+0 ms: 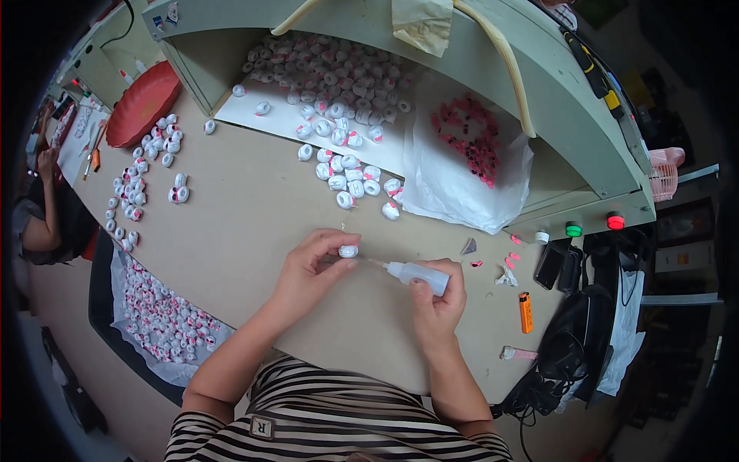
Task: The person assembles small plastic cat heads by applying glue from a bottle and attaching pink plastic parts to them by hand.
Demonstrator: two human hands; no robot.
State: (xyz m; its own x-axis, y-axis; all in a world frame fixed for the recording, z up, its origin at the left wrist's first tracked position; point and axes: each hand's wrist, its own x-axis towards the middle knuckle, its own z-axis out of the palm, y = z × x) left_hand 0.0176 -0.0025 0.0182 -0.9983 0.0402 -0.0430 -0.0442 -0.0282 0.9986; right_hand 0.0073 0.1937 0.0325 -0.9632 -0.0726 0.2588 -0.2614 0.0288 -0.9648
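Note:
Between the thumb and fingers of my left hand (310,264) is a small white rounded piece (349,251) with a touch of pink. My right hand (439,308) grips a translucent squeeze bottle (419,278) lying almost level. Its thin nozzle (376,262) points left and reaches close to the white piece; whether they touch I cannot tell. Just beyond my hands sits a cluster of similar white and pink pieces (355,174) on the table (231,254).
A large heap of white pieces (331,73) fills the shelf, beside small pink parts (473,142) on white plastic sheeting (439,196). Left stand a red bowl (146,104) and a lined bin of pieces (165,308). An orange lighter (526,312) and black bag (573,339) lie right. Another person (46,200) sits far left.

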